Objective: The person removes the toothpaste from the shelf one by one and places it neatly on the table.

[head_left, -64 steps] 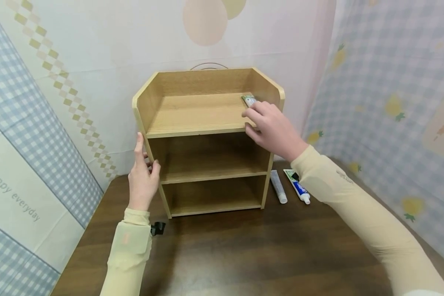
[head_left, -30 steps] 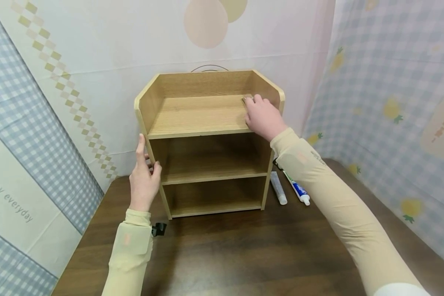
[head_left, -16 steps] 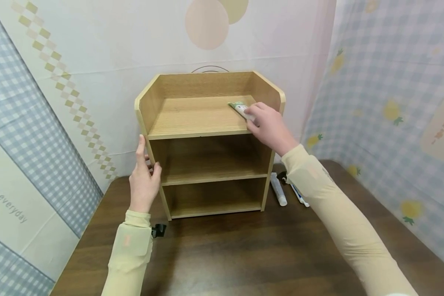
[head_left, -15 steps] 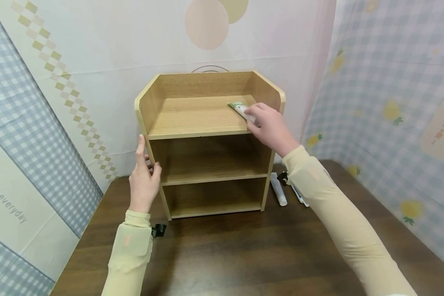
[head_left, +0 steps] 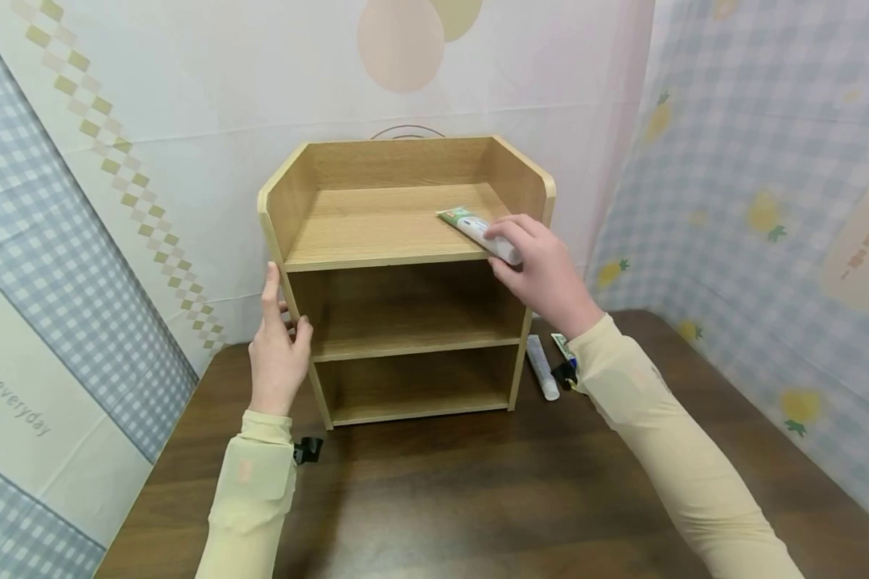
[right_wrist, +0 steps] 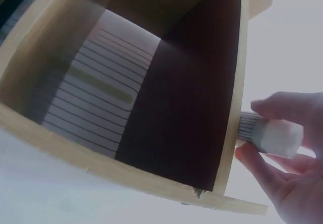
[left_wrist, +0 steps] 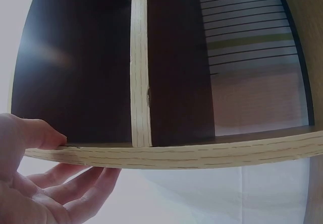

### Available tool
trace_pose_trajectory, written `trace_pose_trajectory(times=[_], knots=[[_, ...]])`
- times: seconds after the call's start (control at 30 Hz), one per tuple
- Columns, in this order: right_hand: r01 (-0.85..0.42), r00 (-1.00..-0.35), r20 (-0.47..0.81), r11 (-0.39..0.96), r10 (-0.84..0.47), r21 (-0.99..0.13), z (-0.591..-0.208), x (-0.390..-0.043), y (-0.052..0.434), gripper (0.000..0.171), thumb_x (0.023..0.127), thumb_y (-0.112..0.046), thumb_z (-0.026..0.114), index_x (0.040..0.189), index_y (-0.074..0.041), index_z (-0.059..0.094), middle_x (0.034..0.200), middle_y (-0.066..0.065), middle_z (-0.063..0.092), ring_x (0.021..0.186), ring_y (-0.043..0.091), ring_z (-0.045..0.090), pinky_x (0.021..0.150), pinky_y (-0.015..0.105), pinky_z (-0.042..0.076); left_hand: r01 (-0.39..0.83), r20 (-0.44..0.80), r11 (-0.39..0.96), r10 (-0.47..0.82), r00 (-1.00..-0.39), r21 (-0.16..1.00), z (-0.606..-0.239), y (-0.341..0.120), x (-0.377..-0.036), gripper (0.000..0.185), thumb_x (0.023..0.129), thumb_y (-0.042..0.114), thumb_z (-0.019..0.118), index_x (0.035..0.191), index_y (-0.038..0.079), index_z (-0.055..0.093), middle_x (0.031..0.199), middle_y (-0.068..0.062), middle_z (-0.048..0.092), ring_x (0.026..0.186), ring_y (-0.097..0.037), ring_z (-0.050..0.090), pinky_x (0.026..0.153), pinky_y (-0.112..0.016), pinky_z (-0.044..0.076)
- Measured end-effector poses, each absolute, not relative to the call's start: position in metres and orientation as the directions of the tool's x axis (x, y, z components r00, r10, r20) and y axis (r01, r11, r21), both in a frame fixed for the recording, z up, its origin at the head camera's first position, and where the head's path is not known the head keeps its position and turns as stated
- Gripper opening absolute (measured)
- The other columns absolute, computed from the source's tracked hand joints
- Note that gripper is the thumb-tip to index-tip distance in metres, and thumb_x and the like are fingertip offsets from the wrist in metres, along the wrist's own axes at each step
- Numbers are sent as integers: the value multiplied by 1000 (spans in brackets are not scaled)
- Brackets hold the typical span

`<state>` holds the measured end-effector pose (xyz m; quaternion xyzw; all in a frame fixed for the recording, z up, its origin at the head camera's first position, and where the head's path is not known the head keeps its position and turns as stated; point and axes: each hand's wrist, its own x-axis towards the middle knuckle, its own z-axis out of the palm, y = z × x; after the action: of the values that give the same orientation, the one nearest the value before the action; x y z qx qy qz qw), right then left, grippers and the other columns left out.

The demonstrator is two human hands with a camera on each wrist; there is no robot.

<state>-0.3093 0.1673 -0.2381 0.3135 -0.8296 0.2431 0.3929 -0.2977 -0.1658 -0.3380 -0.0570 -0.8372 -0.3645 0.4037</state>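
Observation:
A small wooden shelf unit [head_left: 376, 225] with three levels stands on the table. My left hand [head_left: 278, 366] grips its left side panel; in the left wrist view the thumb [left_wrist: 45, 133] lies inside and the fingers [left_wrist: 83, 191] outside. On the top level, a green and white toothpaste tube [head_left: 471, 225] lies slantwise over the front right part. My right hand [head_left: 546, 273] holds it between thumb and fingers near its white cap end. The right wrist view shows the cap [right_wrist: 282, 137] and the right hand [right_wrist: 298, 171] just past the shelf edge.
On the brown table [head_left: 434, 490], right of the unit, lies a pale tube [head_left: 543, 370]. Another toothpaste tube [head_left: 562, 346] beside it is mostly hidden by my right wrist and its black strap piece. Patterned cloth walls [head_left: 731, 161] stand behind and at both sides.
The toothpaste tube has come from the right side of the top level leftward and toward the front edge, with my right hand. My left hand has stayed on the side panel.

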Motion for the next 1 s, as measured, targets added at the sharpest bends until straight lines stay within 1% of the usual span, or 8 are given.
trace_pose_trajectory(times=[0.07, 0.17, 0.3, 0.4, 0.63, 0.73, 0.9, 1.0], knots=[[-717, -467, 825, 683, -317, -143, -241, -309, 168, 22, 84, 0, 68, 105, -1, 65, 113, 14, 64, 106, 30, 59, 90, 42, 48, 390, 716, 726, -200, -669, 567, -339, -166, -297, 78, 93, 7, 50, 155, 34, 12, 112, -27, 61, 86, -40, 63, 70, -52, 47], [-723, -435, 850, 678, -297, -133, -245, -310, 169, 20, 84, -2, 70, 103, -1, 65, 111, 15, 64, 103, 30, 60, 88, 42, 49, 387, 712, 722, -204, -672, 573, -340, -166, -297, 78, 93, 7, 50, 155, 33, 11, 113, -27, 61, 88, -41, 64, 72, -53, 47], [-734, -397, 877, 667, -271, -126, -248, -313, 171, 16, 86, -6, 70, 100, 0, 65, 107, 15, 65, 101, 29, 61, 90, 42, 49, 385, 709, 718, -211, -673, 580, -341, -166, -297, 78, 93, 7, 50, 155, 34, 12, 114, -25, 60, 89, -41, 64, 73, -53, 47], [-739, -374, 890, 663, -261, -117, -249, -313, 172, 13, 87, -5, 68, 99, 0, 65, 107, 15, 66, 102, 29, 62, 91, 41, 49, 389, 713, 718, -211, -669, 578, -340, -166, -296, 78, 92, 7, 51, 155, 34, 13, 114, -24, 61, 88, -40, 64, 72, -52, 47], [-736, -387, 894, 660, -227, -151, -252, -311, 176, 23, 88, -5, 67, 110, 2, 64, 111, 16, 66, 104, 29, 61, 93, 40, 48, 399, 723, 721, -203, -660, 567, -339, -166, -298, 77, 92, 7, 50, 155, 33, 13, 112, -26, 61, 87, -41, 64, 72, -53, 47], [-735, -391, 894, 658, -217, -162, -253, -310, 178, 23, 89, -6, 67, 110, 1, 66, 113, 16, 66, 107, 29, 62, 94, 40, 49, 396, 721, 719, -207, -662, 571, -340, -166, -298, 77, 92, 6, 50, 155, 33, 14, 112, -26, 61, 88, -41, 64, 73, -54, 47], [-727, -387, 899, 667, -205, -161, -256, -308, 182, 22, 87, -6, 69, 109, -2, 68, 111, 16, 68, 103, 29, 64, 87, 40, 49, 390, 712, 718, -209, -670, 577, -340, -166, -299, 77, 92, 6, 50, 155, 33, 14, 113, -26, 61, 88, -42, 64, 73, -55, 47], [-733, -368, 904, 666, -217, -139, -257, -307, 184, 22, 87, -5, 68, 109, -2, 68, 111, 16, 68, 101, 29, 64, 85, 40, 50, 385, 707, 716, -212, -674, 582, -339, -166, -298, 77, 93, 7, 50, 155, 35, 13, 113, -26, 61, 89, -41, 64, 73, -54, 47]])
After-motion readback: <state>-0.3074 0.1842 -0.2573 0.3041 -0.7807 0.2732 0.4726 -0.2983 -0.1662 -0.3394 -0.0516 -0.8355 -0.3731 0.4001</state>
